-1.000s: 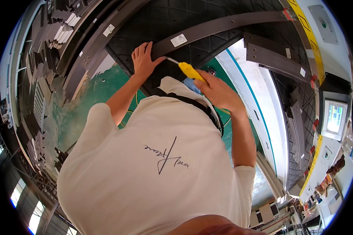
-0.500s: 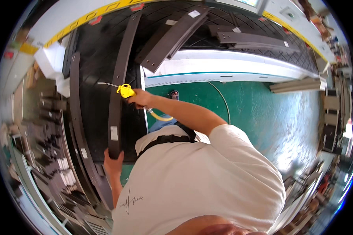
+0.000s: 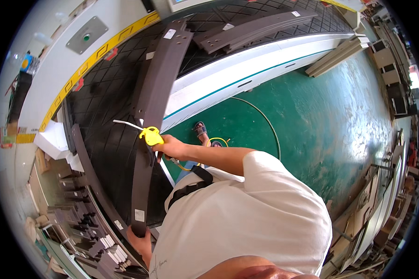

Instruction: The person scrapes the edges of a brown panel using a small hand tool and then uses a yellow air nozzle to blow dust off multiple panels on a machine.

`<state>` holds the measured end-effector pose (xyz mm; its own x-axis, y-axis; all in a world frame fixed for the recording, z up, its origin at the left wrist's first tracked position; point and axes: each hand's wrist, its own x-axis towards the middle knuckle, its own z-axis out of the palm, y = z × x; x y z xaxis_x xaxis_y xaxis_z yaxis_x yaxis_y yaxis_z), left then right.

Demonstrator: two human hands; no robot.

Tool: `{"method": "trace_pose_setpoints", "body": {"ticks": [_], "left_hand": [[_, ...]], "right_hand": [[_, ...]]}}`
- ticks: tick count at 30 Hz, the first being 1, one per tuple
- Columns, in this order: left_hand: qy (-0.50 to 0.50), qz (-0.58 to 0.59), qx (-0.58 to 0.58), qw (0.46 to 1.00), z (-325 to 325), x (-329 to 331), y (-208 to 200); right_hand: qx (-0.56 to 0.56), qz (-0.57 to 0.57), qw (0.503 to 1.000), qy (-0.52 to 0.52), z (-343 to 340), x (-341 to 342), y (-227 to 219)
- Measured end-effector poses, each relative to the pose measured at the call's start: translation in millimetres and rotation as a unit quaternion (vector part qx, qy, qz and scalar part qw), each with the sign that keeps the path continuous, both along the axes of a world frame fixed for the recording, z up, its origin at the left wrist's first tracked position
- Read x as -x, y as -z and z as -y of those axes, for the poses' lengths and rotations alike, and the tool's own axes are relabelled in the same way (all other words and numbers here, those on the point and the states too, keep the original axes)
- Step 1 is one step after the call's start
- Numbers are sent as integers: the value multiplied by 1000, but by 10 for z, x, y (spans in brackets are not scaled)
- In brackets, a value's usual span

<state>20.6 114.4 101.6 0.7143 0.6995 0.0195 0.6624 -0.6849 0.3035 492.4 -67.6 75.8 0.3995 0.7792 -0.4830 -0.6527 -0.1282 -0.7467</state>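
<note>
My left hand (image 3: pixel 139 240) is wrapped round the near end of a long dark brown board (image 3: pixel 140 193), close to a white label on it. In my right hand (image 3: pixel 171 147) is a yellow air blow gun (image 3: pixel 152 136), held over the board. Its thin pale nozzle points left, across the black bed. Beneath my right hand hangs a yellow hose (image 3: pixel 185 167). The board's far part runs up to a stack of similar boards (image 3: pixel 163 83) with drilled holes; how they overlap, I cannot tell.
A black work bed (image 3: pixel 102 153) with a crossed-line pattern carries another brown board (image 3: pixel 92 172) at its left edge and more boards (image 3: pixel 260 30) at the far side. A white machine side (image 3: pixel 237 83) borders the green floor (image 3: pixel 307 125). Racks of boards (image 3: pixel 86 228) stand lower left.
The view has swung round, so the bed and stacks sit at a new angle. The blow gun remains over the board in my right hand. My left hand still grips the board's near end.
</note>
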Motion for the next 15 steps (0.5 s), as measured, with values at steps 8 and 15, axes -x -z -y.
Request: {"method": "trace_pose_setpoints", "body": {"ticks": [8,15], "left_hand": [[221,-37,43,974,-34,-2317,-344],[318,5,66,946,350,-4304,-515]], "right_hand": [[6,8,979,201,1114,-876,-42],[-19,14,957,289,1728,-1843,-89]]}}
